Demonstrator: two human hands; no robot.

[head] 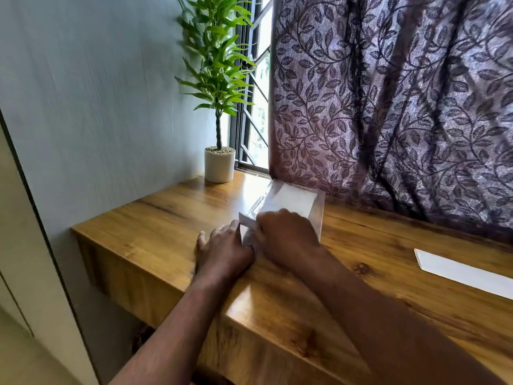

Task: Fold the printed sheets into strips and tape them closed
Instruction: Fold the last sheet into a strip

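Head view. Curtain [388,93] fills 1 to 3 o'clock. The desk [172,218] runs from centre to 5 o'clock. Plant [216,59] in its pot stands at 11 o'clock by the window. One loose white sheet [466,270] lies flat at 4 o'clock, well apart from the hands; no print can be made out on it. At centre a clear packet [319,209] holds a white stack [294,200].

The right hand [286,237] covers the packet's 7 o'clock end with fingers bent downward. Their tips are hidden, so whether they pinch plastic or paper cannot be told. The left hand [224,251] lies flat on the desk just beside it, fingers straight, the outermost one spread towards 9 o'clock.

Judged step: drawing a sheet from the packet. To do it well, keep the left hand pinning the packet, take one sheet only, and pull level towards 6 o'clock so no corner creases.
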